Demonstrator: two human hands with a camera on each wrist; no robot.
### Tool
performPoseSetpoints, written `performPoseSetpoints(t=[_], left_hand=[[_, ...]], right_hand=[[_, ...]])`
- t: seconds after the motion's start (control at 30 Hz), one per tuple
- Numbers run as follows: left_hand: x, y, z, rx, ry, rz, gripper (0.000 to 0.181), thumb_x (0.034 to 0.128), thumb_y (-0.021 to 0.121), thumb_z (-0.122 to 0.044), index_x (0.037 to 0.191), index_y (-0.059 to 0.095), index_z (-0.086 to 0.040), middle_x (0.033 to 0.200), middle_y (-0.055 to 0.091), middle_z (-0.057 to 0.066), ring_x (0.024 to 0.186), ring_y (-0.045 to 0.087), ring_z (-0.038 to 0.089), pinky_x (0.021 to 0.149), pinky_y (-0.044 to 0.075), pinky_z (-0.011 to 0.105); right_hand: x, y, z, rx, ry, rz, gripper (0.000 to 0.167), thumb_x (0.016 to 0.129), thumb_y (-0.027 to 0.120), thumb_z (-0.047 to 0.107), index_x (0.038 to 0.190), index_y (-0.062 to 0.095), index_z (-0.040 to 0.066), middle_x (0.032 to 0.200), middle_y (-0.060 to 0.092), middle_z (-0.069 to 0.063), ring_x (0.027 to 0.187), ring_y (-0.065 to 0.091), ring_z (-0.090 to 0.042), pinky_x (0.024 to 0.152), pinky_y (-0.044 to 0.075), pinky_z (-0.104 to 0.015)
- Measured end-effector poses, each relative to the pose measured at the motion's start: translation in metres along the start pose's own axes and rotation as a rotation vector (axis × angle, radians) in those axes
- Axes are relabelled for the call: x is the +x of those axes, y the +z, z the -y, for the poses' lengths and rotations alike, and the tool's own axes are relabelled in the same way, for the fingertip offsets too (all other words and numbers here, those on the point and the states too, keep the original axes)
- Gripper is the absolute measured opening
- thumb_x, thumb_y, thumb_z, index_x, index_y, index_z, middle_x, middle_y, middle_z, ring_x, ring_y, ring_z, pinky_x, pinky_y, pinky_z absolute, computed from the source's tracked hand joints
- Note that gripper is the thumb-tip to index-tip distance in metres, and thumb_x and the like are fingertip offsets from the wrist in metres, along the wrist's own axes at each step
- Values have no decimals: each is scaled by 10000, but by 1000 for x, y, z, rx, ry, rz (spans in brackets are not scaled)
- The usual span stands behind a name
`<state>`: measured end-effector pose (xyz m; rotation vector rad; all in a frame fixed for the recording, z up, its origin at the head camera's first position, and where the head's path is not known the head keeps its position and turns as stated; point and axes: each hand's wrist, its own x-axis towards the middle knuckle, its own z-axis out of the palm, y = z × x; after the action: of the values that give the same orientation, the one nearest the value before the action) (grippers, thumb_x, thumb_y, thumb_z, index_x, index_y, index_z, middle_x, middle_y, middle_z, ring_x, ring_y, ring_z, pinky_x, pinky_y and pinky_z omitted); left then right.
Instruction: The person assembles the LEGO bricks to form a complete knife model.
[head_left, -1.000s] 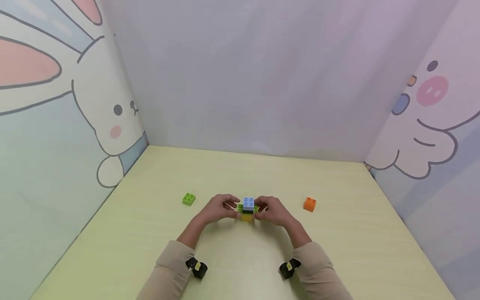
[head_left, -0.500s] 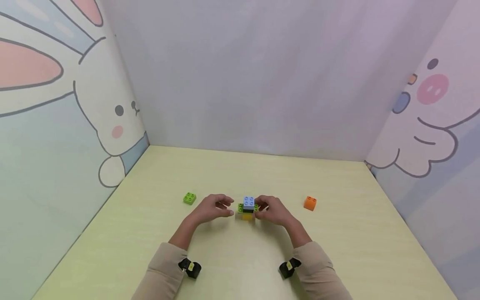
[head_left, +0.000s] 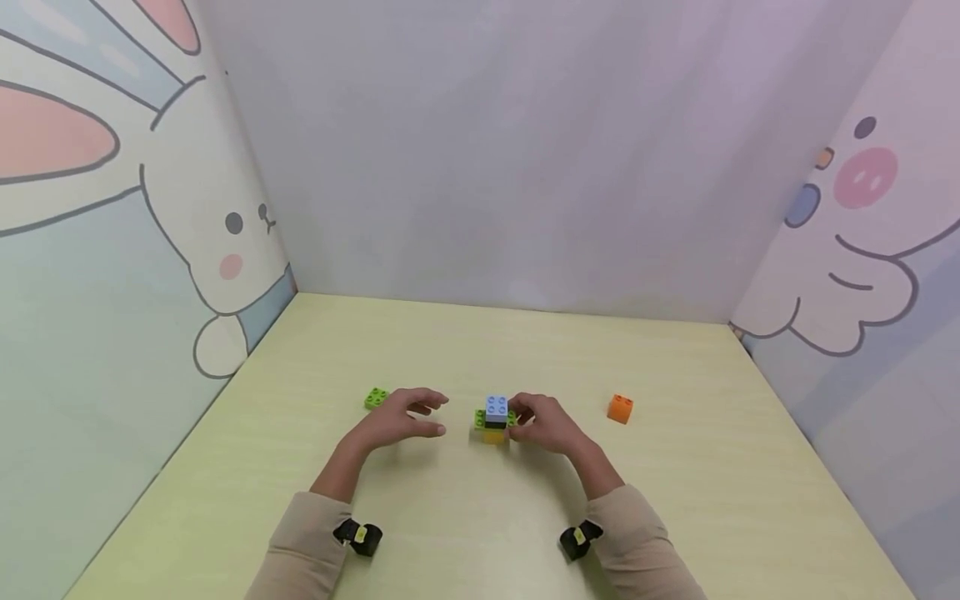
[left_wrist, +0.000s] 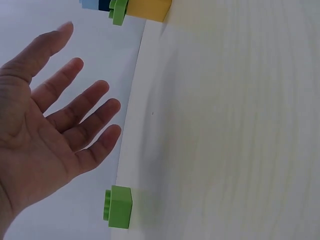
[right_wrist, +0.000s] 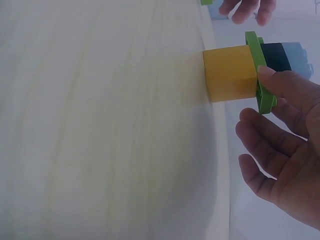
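Note:
A stack of toy building bricks stands on the table in front of me: a yellow brick [right_wrist: 230, 74] at the bottom, a wider thin green plate [right_wrist: 254, 46], a black brick [right_wrist: 276, 56] and a light blue brick [head_left: 497, 407] on top. My right hand [head_left: 546, 423] pinches the right end of the green plate between thumb and index finger; its other fingers are loosely bent. To the left of the stack, and apart from it, my left hand [head_left: 401, 417] hovers with fingers spread and nothing in them. Close beyond that hand lies a green brick [left_wrist: 121, 207], partly covered in the head view.
An orange brick [head_left: 620, 409] sits on the pale table [head_left: 480, 525] to the right of my right hand. A grey curtain [head_left: 495, 167] backs the table, and walls with cartoon animals flank it.
My left hand has let go of the stack's left side and moved left toward the green brick. The right hand and the stack stay about where they were.

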<state>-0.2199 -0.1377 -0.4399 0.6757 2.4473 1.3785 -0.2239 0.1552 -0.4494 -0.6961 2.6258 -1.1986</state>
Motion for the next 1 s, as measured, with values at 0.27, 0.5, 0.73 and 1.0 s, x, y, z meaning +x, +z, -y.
performPoseSetpoints(t=[0.27, 0.5, 0.73, 1.0], left_hand=[[-12, -18, -11, -12, 6, 3, 484, 823, 717, -140, 1249, 544, 10, 1251, 512, 236, 1120, 469, 440, 840, 449, 479], [-13, -33, 13, 38, 1, -48, 546, 798, 750, -225, 1257, 550, -6, 1254, 528, 193, 1116, 483, 410, 831, 458, 461], [-18, -51, 16, 33, -33, -83, 568, 777, 769, -248, 1262, 557, -41, 1269, 512, 215, 1123, 484, 402, 887, 417, 498], [-24, -69, 28, 53, -59, -114, 565, 789, 757, -192, 1282, 535, -31, 1296, 480, 231, 1158, 448, 424, 874, 415, 522]], right_hand=[[0, -1, 0, -3, 3, 9, 317, 792, 740, 110, 1076, 625, 25, 977, 620, -15, 826, 557, -166, 693, 466, -307], [1, -2, -1, -8, 4, 13, 321, 784, 752, 120, 1068, 629, 34, 971, 621, -4, 820, 552, -160, 691, 463, -301], [1, -1, 1, -11, 32, -7, 314, 778, 753, 113, 1060, 639, 32, 960, 619, -8, 839, 549, -191, 692, 458, -309], [2, -1, 1, -17, 35, -5, 320, 772, 763, 121, 1053, 642, 27, 930, 613, -1, 822, 545, -165, 703, 459, -301]])
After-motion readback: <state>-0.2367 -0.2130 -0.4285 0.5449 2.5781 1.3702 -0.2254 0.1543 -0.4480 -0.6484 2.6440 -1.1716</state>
